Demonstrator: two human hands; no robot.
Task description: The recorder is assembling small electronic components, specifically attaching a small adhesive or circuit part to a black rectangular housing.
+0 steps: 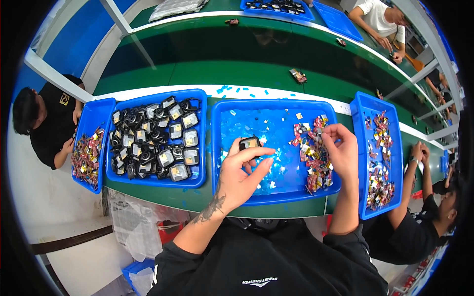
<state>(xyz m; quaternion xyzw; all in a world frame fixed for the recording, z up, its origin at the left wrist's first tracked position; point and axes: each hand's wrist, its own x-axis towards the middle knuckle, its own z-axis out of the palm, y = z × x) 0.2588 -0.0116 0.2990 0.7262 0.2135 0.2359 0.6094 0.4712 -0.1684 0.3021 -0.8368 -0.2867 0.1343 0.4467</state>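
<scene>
While gripped: one black part (250, 143), four blue trays (276, 106).

A small black square part (250, 143) with a pale face sits upright, pinched at the fingertips above the middle blue tray (276, 197). A heap of small red, yellow and silver pieces (312, 160) lies along the tray's right side, fingers touching its top.

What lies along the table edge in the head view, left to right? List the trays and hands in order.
Narrow tray of wired bits → tray of black parts → left hand holding a small black part → right hand → narrow right tray.
</scene>
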